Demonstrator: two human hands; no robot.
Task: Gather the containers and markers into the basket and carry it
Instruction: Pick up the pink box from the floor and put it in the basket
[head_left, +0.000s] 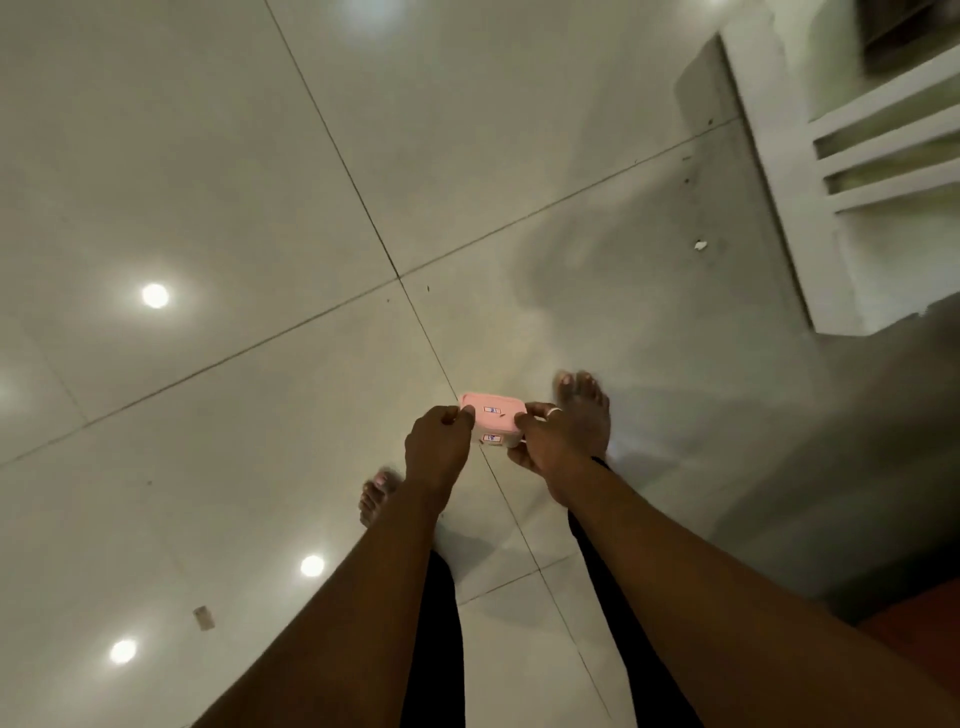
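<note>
The left hand (439, 444) is curled, and the left edge of a small pink container (493, 418) is pinched by its fingers and thumb. The right hand (545, 441) is curled too, and the right edge of the same container is gripped by it. A ring (554, 411) is worn on a finger of the right hand.

The container is held between the two hands, up above the tiled floor (260, 208). A top label (492, 410) and a side label (491, 438) are stuck on it. Blue and red marks are seen on them, but the writing is too small to be read.

A bare right foot (584, 400) is seen just past the right hand. A bare left foot (375, 496) is seen beside the left wrist. A white shelf unit (883, 145) is seen far off, up and to the right of the hands.
</note>
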